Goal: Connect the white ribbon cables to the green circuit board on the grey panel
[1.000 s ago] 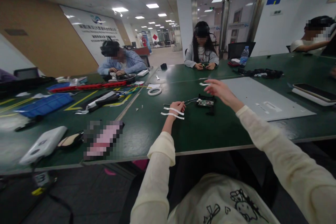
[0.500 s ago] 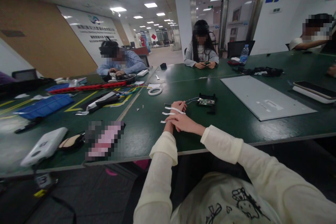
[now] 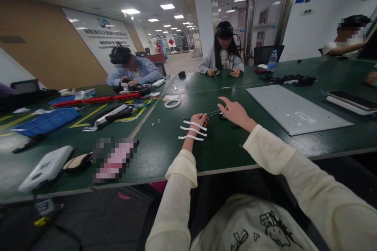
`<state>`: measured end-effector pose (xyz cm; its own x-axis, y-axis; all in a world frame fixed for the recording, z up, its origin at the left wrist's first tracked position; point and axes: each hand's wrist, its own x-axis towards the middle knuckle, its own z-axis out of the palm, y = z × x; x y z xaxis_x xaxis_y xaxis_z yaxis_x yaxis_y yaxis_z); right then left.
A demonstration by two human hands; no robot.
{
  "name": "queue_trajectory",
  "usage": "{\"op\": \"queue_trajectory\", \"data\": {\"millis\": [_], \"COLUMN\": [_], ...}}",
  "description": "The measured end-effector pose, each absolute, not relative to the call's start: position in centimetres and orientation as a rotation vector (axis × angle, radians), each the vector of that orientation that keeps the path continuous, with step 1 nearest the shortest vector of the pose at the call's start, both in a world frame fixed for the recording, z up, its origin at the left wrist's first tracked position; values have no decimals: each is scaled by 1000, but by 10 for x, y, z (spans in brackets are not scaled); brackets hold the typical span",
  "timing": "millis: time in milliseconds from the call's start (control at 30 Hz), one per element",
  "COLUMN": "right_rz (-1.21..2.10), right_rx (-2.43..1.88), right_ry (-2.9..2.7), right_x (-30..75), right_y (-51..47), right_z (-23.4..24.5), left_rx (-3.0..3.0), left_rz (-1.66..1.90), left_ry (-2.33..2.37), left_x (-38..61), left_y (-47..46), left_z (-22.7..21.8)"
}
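Glossy green table [image 3: 159, 141] lies beneath thin white strips [image 3: 193, 129].

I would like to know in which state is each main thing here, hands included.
Left hand, fingers curled at a cable; grip unclear
Right hand, open
White strips, three, across left hand and wrist, ends sticking out
White ring, lying flat
Grey panel, lying flat
Bottle, standing upright
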<state>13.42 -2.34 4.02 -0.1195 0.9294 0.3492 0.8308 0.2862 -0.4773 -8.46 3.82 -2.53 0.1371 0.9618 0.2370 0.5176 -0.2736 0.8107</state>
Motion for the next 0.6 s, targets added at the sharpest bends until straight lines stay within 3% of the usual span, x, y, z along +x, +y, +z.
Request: {"op": "queue_trajectory", "data": {"millis": [200,333,600], "right_rz": [-71,-95,-9], "right_rx": [-2027,-2325,-2354], "right_ry": [-1606,-1487,-1643], "right_x": [247,292,307], "right_y": [30,41,55], "right_z": [-7,-53,-74], "left_rx": [2017,2070,2378], "left_rz": [1088,1095,1039], "left_ry": [1501,1577,1542], "left_x": [-80,-82,-74], "left_y": [32,33,34], "left_z": [-21,-19,-24]}}
